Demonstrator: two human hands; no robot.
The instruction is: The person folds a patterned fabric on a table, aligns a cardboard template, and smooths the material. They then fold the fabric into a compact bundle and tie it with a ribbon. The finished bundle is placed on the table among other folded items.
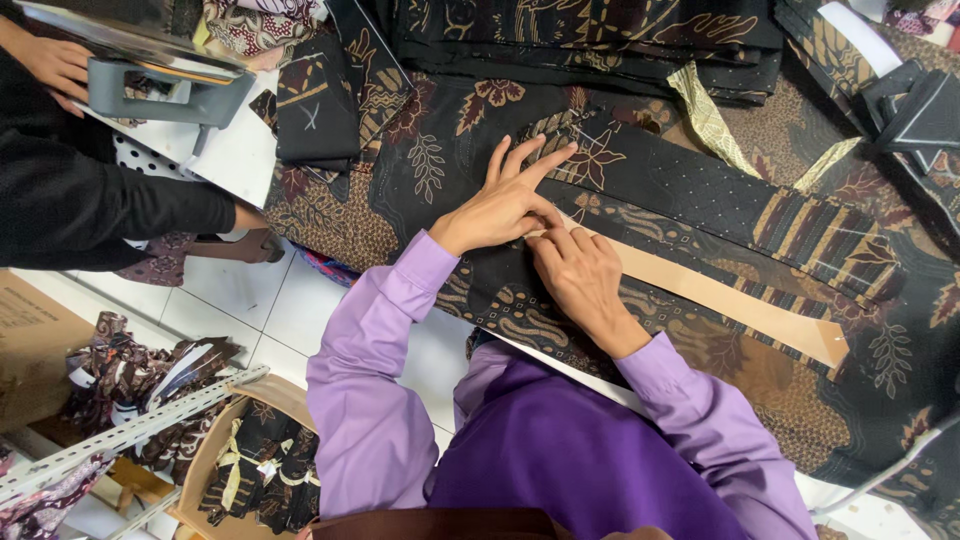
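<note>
Now the left hand [500,205] is lying flat and open, fingers spread, pressing down on the dark patterned cloth [440,150] that is covering the surface. Nothing is gripped in it; it is only weighting the fabric. Just beside it, touching at the thumb, the right hand [578,275] is curling loosely, its fingertips pinching at the near end of a long tan strip [720,300], probably a card pattern, though the pinch itself is partly hidden by the knuckles. The strip is running away from the right hand along the cloth, lying flat between two narrow cut bands of the same print.

The cloth is looking soft, light and limp, so it is likely to shift and wrinkle unless held flat by a palm. The strip seems stiffer and thin, likely to slide over the fabric; its end or long edge is the fair place to take hold.

Beyond the left hand, folded stacks [580,40] of fabric are lying. Well off to that hand's side, another person's sleeve [90,200] is reaching toward a grey machine [150,75].
</note>
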